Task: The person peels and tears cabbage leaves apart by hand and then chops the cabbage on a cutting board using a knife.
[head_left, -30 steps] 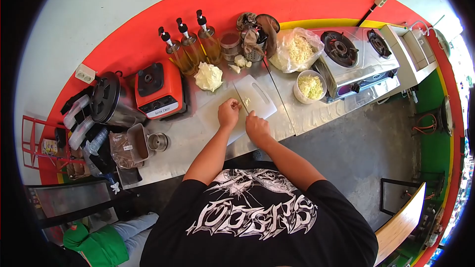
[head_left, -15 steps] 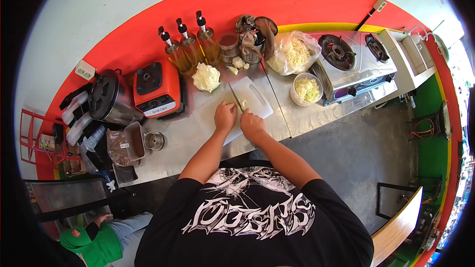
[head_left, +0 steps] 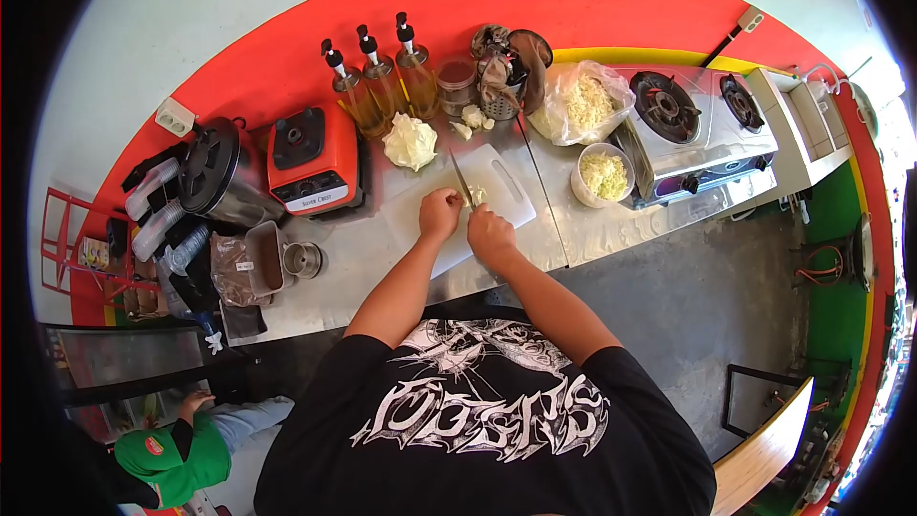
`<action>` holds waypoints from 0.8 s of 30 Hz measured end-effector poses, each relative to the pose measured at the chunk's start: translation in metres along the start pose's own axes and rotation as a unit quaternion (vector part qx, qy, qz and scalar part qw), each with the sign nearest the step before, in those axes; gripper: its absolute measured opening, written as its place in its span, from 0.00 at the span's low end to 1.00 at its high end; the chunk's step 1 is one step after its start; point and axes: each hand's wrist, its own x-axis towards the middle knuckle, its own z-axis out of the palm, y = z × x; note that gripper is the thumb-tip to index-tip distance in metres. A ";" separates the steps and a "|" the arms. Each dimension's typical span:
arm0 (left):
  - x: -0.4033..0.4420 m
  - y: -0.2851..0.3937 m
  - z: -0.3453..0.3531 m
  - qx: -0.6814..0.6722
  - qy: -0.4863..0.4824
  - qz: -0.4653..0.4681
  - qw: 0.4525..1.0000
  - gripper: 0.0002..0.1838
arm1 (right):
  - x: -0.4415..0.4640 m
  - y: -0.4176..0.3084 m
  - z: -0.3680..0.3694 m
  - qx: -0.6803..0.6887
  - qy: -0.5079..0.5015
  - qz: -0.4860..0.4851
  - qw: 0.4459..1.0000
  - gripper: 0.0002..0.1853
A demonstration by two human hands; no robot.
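Observation:
My right hand (head_left: 492, 234) is closed round the handle of a kitchen knife (head_left: 460, 177), its blade pointing away from me over a white cutting board (head_left: 511, 180). Just left of the blade, my left hand (head_left: 439, 214) rests on the board with its fingers curled in; whatever they pinch is hidden. Small pale cabbage shreds (head_left: 479, 195) lie to the right of the blade. Beyond the board sits a partly peeled cabbage head (head_left: 411, 142), with some loose cabbage pieces (head_left: 474, 118) to its right.
On the right stand a tub of shredded cabbage (head_left: 602, 177), a plastic bag of shreds (head_left: 585, 103) and a gas stove (head_left: 702, 143). A red blender base (head_left: 310, 158) and oil bottles (head_left: 380, 81) line the back left. A person in green (head_left: 181, 459) is at lower left.
The whole view has shifted slightly, so the counter things appear a little further right. Both hands stay at the board, and the knife's angle has changed slightly.

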 end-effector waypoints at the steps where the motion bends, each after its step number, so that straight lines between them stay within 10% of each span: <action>1: 0.001 -0.001 -0.002 0.001 -0.002 0.019 1.000 0.08 | 0.000 0.000 0.001 0.001 0.000 -0.001 1.000 0.16; 24: -0.006 -0.011 0.004 -0.016 0.048 0.063 0.997 0.06 | -0.021 0.002 0.019 -0.027 0.006 0.020 0.999 0.15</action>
